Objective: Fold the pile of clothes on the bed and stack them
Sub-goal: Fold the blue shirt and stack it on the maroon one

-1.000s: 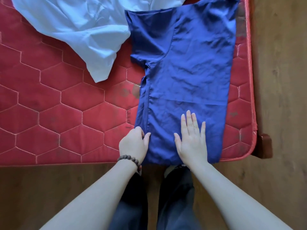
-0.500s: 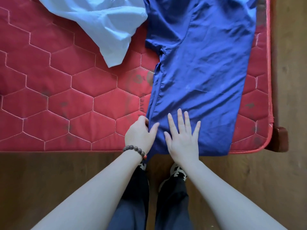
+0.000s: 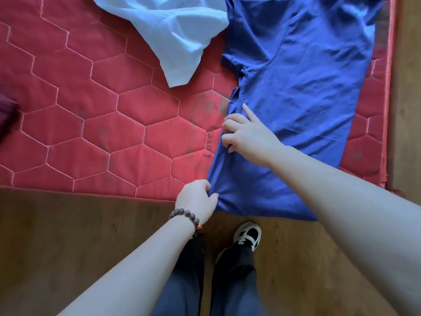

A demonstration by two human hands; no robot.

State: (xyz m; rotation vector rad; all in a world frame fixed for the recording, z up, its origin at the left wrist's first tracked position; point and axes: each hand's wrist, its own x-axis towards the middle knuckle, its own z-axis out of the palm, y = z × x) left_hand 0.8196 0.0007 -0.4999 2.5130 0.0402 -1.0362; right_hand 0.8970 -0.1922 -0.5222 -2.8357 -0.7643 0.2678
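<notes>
Fingers [image 3: 206,187] of our left hand [image 3: 197,198] curl round the near left corner of the blue shirt [image 3: 296,110], thumb pinching the hem where it hangs over the edge of the mattress [image 3: 91,133]. Just beyond them, our right hand [image 3: 247,133] gathers the same left edge: its index finger lies straight on the cloth, and the other fingers [image 3: 227,124] bend round a fold of it.

Both grips sit on one side, so the far half of the shirt lies free. If we lift or fold from here, the sleeve beyond our right hand could drag and bunch. The hem below our left fingers overhangs the floor [image 3: 68,236], so a loose pinch may let that corner slide off.

Farther out, a pale blue garment [image 3: 177,35] lies crumpled and unfolded, touching the shirt's far left edge. A sweeping fold could catch it and pull both out of shape.
</notes>
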